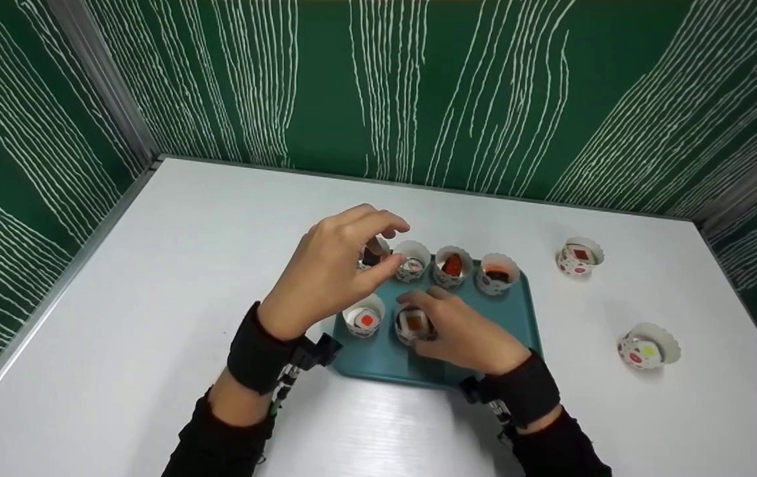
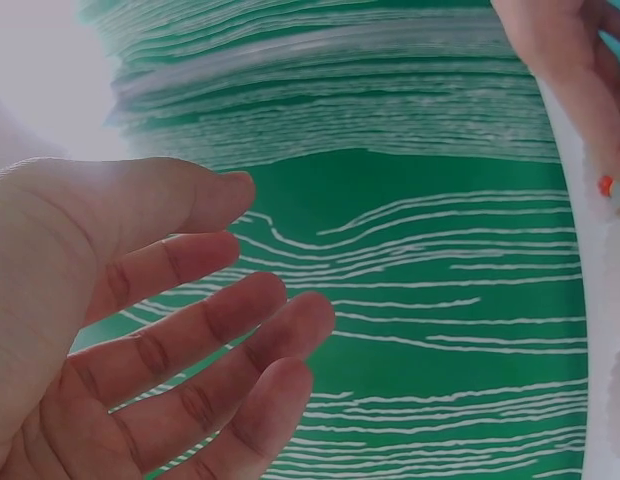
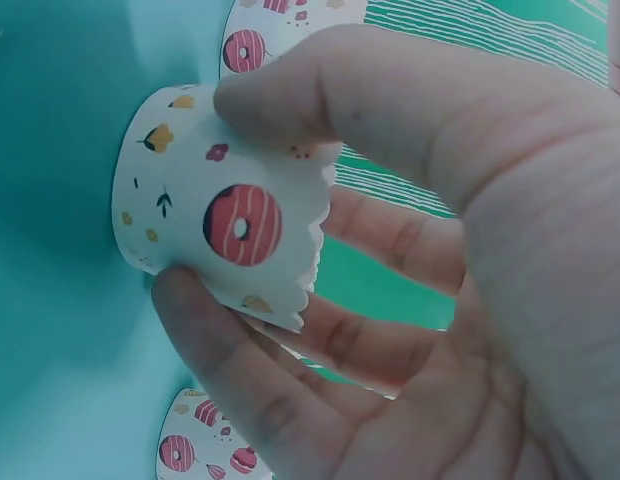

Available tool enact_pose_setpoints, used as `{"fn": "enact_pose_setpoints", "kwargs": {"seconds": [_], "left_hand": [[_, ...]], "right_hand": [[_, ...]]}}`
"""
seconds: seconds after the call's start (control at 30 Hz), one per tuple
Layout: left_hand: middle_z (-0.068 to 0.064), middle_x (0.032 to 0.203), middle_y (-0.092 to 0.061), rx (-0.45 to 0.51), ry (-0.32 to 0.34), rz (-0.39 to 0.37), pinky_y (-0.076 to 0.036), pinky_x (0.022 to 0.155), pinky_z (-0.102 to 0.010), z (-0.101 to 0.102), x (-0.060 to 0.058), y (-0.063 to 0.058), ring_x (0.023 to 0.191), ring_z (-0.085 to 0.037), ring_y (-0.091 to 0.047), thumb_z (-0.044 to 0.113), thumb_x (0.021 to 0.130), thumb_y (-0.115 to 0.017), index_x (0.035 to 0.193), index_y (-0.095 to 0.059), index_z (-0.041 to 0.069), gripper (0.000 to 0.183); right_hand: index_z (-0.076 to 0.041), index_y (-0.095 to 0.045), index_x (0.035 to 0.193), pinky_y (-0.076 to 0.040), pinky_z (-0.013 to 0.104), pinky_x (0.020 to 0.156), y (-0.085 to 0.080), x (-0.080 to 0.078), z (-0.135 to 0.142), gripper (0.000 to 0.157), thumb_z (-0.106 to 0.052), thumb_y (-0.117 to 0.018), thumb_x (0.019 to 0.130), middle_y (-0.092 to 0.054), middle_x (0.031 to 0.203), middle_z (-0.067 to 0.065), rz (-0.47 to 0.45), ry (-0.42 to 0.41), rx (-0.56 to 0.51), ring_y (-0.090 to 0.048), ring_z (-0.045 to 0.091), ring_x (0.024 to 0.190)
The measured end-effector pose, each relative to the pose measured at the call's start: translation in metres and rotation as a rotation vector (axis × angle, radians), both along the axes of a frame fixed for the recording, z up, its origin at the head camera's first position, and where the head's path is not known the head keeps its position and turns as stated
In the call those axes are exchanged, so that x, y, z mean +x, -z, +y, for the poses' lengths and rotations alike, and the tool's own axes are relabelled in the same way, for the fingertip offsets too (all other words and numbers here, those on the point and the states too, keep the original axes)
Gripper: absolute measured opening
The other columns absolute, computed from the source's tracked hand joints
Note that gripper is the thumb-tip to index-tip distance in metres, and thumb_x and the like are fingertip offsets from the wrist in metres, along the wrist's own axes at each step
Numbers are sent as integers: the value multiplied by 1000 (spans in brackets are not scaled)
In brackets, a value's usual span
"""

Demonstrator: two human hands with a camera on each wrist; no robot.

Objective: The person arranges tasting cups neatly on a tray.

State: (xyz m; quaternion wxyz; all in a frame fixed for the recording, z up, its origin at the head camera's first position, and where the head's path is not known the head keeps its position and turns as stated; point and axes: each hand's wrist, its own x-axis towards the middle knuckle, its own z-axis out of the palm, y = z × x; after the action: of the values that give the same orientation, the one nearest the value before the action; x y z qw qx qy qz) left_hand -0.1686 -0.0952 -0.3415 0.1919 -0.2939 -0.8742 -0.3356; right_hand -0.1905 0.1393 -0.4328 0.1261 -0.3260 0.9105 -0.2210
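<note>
My right hand (image 1: 461,328) grips a paper baking cup (image 3: 220,200) printed with donuts, its thumb on one side and fingers on the other. The cup's base is at the teal tray (image 1: 385,361), and a white and brown square piece shows inside. Raised over the tray's back left corner, my left hand (image 1: 335,265) holds nothing, fingers loosely bent and thumb apart, as the left wrist view also shows. Left of the gripped cup stands a cup with a white and orange piece (image 1: 363,317). Behind are cups with a strawberry-like red piece (image 1: 452,265) and a dark-and-red piece (image 1: 497,273).
Another back-row cup (image 1: 411,260) stands beside one partly hidden by my left hand. Off the tray to the right, a cup with a red square piece (image 1: 579,256) stands farther back and a cup with a yellow-green piece (image 1: 648,346) nearer. Green walls (image 1: 325,86) border the white table (image 1: 153,298).
</note>
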Motion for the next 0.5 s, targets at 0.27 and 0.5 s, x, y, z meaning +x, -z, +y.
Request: {"fn": "enact_pose_setpoints", "kwargs": {"seconds": [0.27, 0.5], "left_hand": [[-7, 111, -75, 3, 7, 0, -62, 78, -35, 0, -1, 2, 88, -19, -77, 19, 100, -77, 124, -75, 9, 26], [-7, 111, -75, 1, 12, -12, -63, 78, -35, 0, -1, 3, 88, -19, -77, 20, 100, -77, 125, -75, 9, 27]], "right_hand": [[-6, -52, 157, -50, 38, 80, -1, 0, 1, 66, -13, -76, 95, -66, 130, 15, -9, 0, -14, -60, 20, 98], [-5, -50, 158, -54, 42, 86, -2, 0, 1, 68, -11, -76, 95, -66, 137, 17, -2, -15, -30, -66, 26, 112]]}}
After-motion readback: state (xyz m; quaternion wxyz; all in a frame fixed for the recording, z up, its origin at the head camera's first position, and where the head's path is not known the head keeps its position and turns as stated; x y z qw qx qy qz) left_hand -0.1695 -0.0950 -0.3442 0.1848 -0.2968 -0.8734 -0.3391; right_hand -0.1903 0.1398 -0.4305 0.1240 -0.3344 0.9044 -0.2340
